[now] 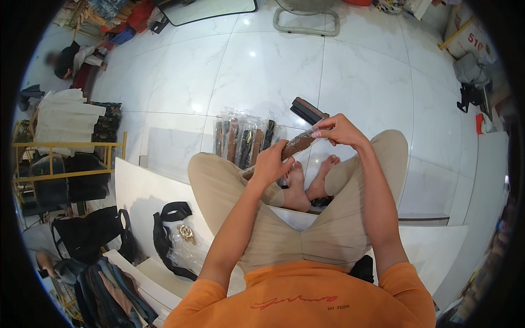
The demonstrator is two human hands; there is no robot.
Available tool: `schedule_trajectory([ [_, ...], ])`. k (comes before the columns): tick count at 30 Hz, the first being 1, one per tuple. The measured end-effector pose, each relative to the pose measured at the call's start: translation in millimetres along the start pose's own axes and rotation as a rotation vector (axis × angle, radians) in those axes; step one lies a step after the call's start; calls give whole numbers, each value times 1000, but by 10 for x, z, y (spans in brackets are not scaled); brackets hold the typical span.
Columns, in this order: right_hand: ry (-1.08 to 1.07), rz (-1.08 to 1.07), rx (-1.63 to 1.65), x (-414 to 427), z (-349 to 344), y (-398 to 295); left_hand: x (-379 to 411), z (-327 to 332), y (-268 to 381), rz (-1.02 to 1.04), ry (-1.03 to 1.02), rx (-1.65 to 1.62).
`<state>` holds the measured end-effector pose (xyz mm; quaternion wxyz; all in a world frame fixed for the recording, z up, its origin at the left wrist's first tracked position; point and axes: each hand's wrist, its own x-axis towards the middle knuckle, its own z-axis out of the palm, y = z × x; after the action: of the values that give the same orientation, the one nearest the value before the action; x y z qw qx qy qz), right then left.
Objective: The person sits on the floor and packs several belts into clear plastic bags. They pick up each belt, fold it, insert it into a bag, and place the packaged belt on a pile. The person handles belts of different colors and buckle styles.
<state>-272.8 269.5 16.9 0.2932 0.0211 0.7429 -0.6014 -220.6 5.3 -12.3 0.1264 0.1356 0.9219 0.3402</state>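
Note:
A brown folded strip, which looks like a belt in a clear plastic sleeve (298,145), lies slantwise between my hands above my feet. My left hand (270,164) grips it around its middle, and its lower end sticks out over my left knee. The fingertips of my right hand (339,130) pinch the sleeve at the upper end. Just beyond that hand, a stack of black and brown folded belts (308,110) lies on the floor. To the left of my feet, several more belts in clear plastic (243,139) lie side by side, partly hidden by my left hand and knee.
Beside me on the white bench (139,180) are a black strap (162,242) and a gold-coloured buckle (186,233) on clear plastic. A yellow metal rack (69,176) stands at left. A person (76,59) crouches at far left. A fan base (305,30) and mirror (209,10) are ahead.

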Motion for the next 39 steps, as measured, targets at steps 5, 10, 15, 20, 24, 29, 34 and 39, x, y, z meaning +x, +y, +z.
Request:
schedule_trajectory([
  [5,-94,45,21,-15,30,31,-36,-68,57,-6,-35,11],
  [10,-50,58,-34,82,106,120,-30,-12,-21,-11,-44,23],
  [15,113,-3,32,253,119,201,27,-3,-64,-30,-10,-21],
  [20,322,90,258,330,-196,255,167,-117,-233,-76,28,7],
  [24,591,89,487,381,-457,369,271,-173,-467,-150,64,57],
  [29,917,150,828,493,-660,671,461,-287,-693,-392,302,-18],
  [34,1015,223,954,691,-634,966,599,-343,-802,-516,450,-100],
  [39,1053,333,1046,1006,-541,1420,666,-317,-856,-560,427,-175],
])
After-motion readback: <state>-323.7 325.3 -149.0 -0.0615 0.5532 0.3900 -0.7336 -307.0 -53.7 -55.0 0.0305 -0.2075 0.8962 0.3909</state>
